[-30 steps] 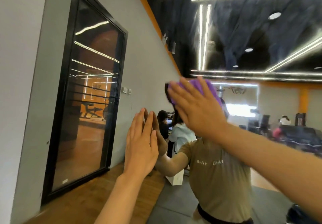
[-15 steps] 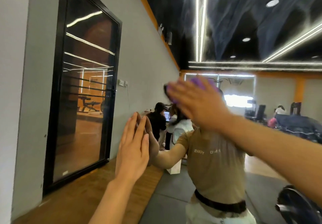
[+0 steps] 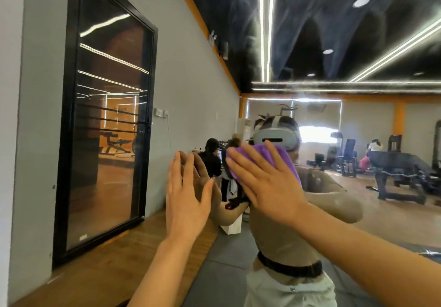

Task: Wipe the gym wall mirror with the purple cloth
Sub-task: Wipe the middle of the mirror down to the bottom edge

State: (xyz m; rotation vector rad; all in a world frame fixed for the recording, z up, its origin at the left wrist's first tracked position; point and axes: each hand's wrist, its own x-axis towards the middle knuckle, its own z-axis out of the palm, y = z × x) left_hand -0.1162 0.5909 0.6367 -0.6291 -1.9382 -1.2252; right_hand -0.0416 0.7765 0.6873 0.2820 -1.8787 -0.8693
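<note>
The purple cloth (image 3: pixel 265 161) is pressed flat against the wall mirror (image 3: pixel 358 163) by the right hand (image 3: pixel 267 185), whose fingers are straight and spread across the cloth, not curled round it. The left hand (image 3: pixel 186 197) is laid against the glass just beside it, palm forward, fingers straight and slightly apart, with nothing held; its reflection meets it fingertip to fingertip. The cloth sits at about head height, over the reflected headset (image 3: pixel 274 137) of the person wiping.

Wiping is judged to be under way, not finished. A hazy, smeared patch is seen on the glass to the right of the cloth, across the reflected shoulder and beyond, and faint streaks are visible higher up over the reflected ceiling lights (image 3: pixel 265 32). How much of the mirror is already clean cannot be told. The smeared area to the right, the upper glass and the lower part are taken as still to be covered.
</note>
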